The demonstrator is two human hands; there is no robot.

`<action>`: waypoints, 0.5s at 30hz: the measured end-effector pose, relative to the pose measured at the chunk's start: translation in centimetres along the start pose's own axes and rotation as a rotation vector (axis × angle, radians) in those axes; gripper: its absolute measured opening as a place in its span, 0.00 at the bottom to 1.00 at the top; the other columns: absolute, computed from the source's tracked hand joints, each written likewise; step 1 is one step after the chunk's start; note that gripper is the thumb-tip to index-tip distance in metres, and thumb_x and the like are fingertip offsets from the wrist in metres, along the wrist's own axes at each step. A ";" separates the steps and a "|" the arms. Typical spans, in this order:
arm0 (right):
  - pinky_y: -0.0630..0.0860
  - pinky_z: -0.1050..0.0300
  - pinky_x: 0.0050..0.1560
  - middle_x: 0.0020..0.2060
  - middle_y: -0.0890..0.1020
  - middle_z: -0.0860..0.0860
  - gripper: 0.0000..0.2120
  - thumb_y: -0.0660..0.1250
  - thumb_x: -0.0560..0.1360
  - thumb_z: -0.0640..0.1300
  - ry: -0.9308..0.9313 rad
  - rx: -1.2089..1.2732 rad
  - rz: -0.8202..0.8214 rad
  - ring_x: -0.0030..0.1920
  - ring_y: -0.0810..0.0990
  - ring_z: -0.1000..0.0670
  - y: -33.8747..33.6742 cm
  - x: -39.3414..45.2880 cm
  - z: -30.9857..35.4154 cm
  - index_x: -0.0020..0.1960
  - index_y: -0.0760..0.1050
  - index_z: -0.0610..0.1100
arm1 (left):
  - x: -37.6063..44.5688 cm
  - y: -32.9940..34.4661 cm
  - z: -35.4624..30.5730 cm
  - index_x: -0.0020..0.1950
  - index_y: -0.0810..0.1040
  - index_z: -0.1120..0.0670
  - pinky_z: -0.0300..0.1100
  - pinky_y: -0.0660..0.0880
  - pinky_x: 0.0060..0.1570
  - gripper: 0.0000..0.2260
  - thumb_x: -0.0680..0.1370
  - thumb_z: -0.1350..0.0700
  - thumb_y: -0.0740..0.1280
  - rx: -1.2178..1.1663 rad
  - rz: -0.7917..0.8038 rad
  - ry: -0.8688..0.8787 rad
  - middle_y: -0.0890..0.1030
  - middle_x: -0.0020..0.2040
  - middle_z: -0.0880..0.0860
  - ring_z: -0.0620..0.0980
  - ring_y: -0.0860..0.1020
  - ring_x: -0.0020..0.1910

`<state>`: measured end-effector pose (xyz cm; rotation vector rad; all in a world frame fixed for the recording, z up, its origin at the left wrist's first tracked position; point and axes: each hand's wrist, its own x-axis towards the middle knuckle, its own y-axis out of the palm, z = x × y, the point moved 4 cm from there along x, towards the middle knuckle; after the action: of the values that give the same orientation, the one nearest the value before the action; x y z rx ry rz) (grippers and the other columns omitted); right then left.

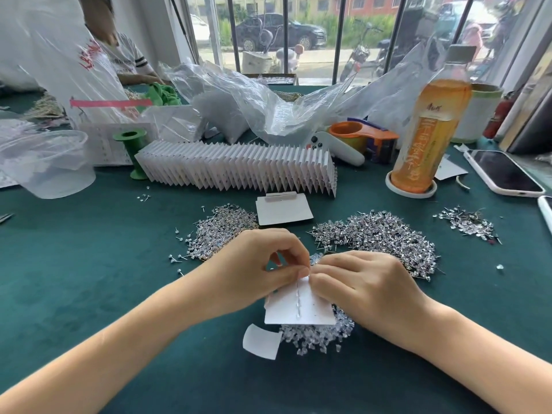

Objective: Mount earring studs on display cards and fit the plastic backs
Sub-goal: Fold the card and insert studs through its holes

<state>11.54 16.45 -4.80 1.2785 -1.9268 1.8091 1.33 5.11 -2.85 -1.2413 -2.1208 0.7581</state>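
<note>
studs going onto a card, both hands pinching at its top edge

the display card [298, 309] sits low in the middle of the desk [119, 294], held tilted over a heap of clear plastic backs [316, 336]. a short column of studs already runs down its centre. the left hand [254, 273] curls its fingers [294, 271] onto the card's upper edge, thumb and forefinger pinching there. the right hand [361, 282] meets it from the other side with fingers bent, pinching at the same spot; whether it holds a stud or a back i cannot tell, the piece is too small.

behind lie loose stud piles, a left pile [221, 231] and a larger right pile [385, 237], with a blank card [283, 210] between them. farther back stands a long row of finished cards [239, 168], then a bottle [430, 127] and a phone [504, 171] to the right.

the risks, as i judge them: a post pushed off its hole would tear or crease the thin card, and a slipped pinch would drop the tiny piece into the backs below, where it would be slow to find.
</note>
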 end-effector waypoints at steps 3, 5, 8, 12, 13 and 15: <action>0.79 0.56 0.36 0.33 0.82 0.51 0.11 0.65 0.76 0.35 0.000 -0.009 -0.007 0.36 0.82 0.49 0.0 0.1 0.0 0.36 0.79 0.43 | 0.0 0.0 0.0 0.44 0.80 0.50 0.38 0.74 0.47 0.03 0.74 0.58 0.71 0.010 -0.007 0.018 0.81 0.42 0.43 0.42 0.77 0.43; 0.79 0.56 0.37 0.33 0.82 0.50 0.11 0.65 0.76 0.35 0.001 -0.009 -0.001 0.36 0.82 0.49 0.0 0.1 0.0 0.36 0.78 0.42 | 0.1 0.1 -0.1 0.44 0.80 0.49 0.36 0.73 0.46 0.04 0.74 0.58 0.71 0.012 -0.015 0.023 0.80 0.41 0.42 0.40 0.76 0.43; 0.79 0.55 0.35 0.33 0.81 0.50 0.11 0.65 0.76 0.34 0.009 0.001 0.004 0.36 0.82 0.48 0.0 0.1 0.0 0.36 0.78 0.42 | 0.2 0.2 -0.1 0.44 0.80 0.49 0.33 0.73 0.46 0.04 0.74 0.58 0.71 0.020 -0.013 0.027 0.80 0.41 0.42 0.39 0.76 0.42; 0.79 0.55 0.35 0.32 0.81 0.50 0.12 0.65 0.76 0.34 0.003 -0.008 -0.005 0.36 0.82 0.49 -0.1 0.1 0.1 0.35 0.77 0.42 | 0.3 0.2 -0.2 0.44 0.79 0.49 0.31 0.72 0.46 0.03 0.75 0.57 0.70 0.023 0.032 0.029 0.80 0.42 0.42 0.39 0.77 0.43; 0.79 0.55 0.35 0.32 0.81 0.50 0.12 0.65 0.76 0.33 0.003 -0.005 -0.006 0.36 0.82 0.49 -0.2 0.1 0.2 0.35 0.77 0.42 | 0.4 0.2 -0.3 0.45 0.80 0.50 0.32 0.73 0.46 0.02 0.75 0.57 0.70 0.020 0.043 0.027 0.80 0.42 0.42 0.39 0.77 0.43; 0.79 0.56 0.35 0.32 0.81 0.50 0.13 0.64 0.76 0.34 0.005 0.003 -0.022 0.36 0.83 0.50 -0.3 0.1 0.2 0.34 0.76 0.43 | 0.5 0.2 -0.4 0.45 0.80 0.52 0.35 0.74 0.48 0.01 0.75 0.58 0.70 0.009 0.060 0.028 0.81 0.42 0.44 0.40 0.78 0.43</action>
<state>11.79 16.28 -4.54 1.2893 -1.9004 1.8035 1.48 5.72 -2.62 -1.3089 -2.0638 0.7714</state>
